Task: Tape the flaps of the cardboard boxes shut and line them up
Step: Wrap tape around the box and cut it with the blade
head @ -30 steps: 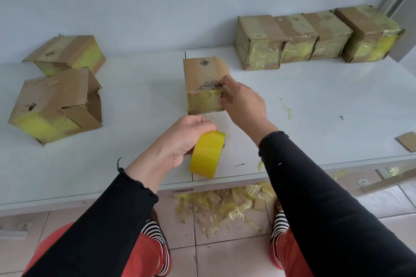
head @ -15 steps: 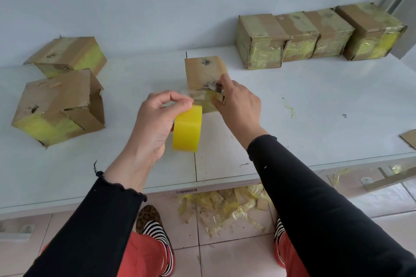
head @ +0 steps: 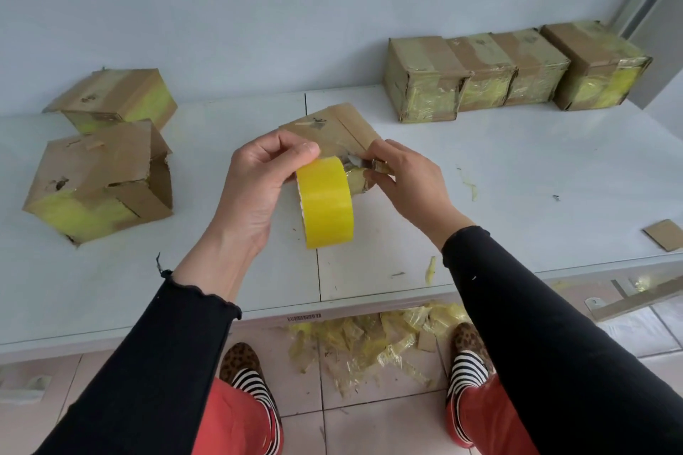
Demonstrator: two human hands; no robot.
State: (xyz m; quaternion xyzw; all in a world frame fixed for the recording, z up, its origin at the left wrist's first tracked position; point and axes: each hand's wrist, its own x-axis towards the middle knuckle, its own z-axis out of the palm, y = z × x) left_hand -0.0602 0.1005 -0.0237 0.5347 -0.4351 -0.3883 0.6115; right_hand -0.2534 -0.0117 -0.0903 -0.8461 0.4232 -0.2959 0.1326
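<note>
1. The left hand grips the yellow tape roll above the counter, near its front edge.
2. The right hand pinches a small blade against the middle box.
3. Seven boxes: four lined up at the back right, two at the left, with bare counter between.

Pale grey wall; white table against it; tiled floor, tape scraps beneath.

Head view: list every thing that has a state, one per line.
left hand: grips tape roll
tape roll: held upright before middle box
right hand: holds small blade at middle box
middle box: being taped
four boxes: taped, lined up
front left box: flap open
</note>
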